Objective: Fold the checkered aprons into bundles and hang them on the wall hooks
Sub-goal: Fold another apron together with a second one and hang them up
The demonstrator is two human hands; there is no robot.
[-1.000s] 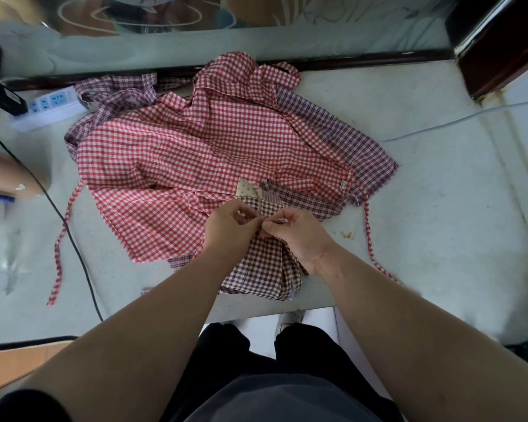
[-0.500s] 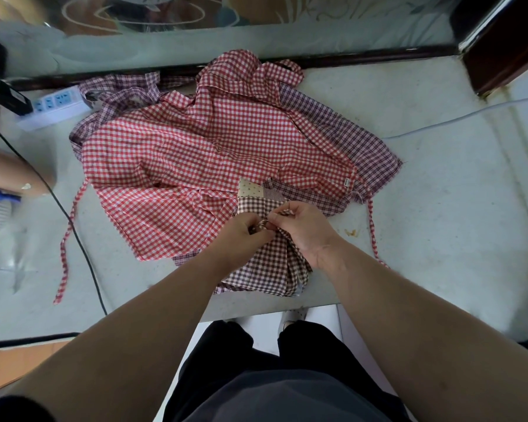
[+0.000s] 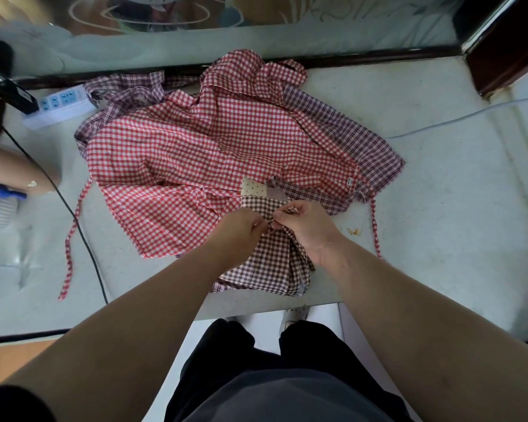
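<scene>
Brown bundle [image 3: 270, 264] sits at near edge of red apron [image 3: 195, 147], long axis toward body. Left hand [image 3: 241, 228] and right hand [image 3: 307, 228] both pinch its tie [image 3: 284, 210]; equally near.

The red apron [image 3: 201, 141] and brown apron [image 3: 272, 263] are looking like soft, crinkly cloth; the table [image 3: 454, 214] is looking hard and smooth.

No legible text (the apron tag [image 3: 350, 181] is too small).
</scene>
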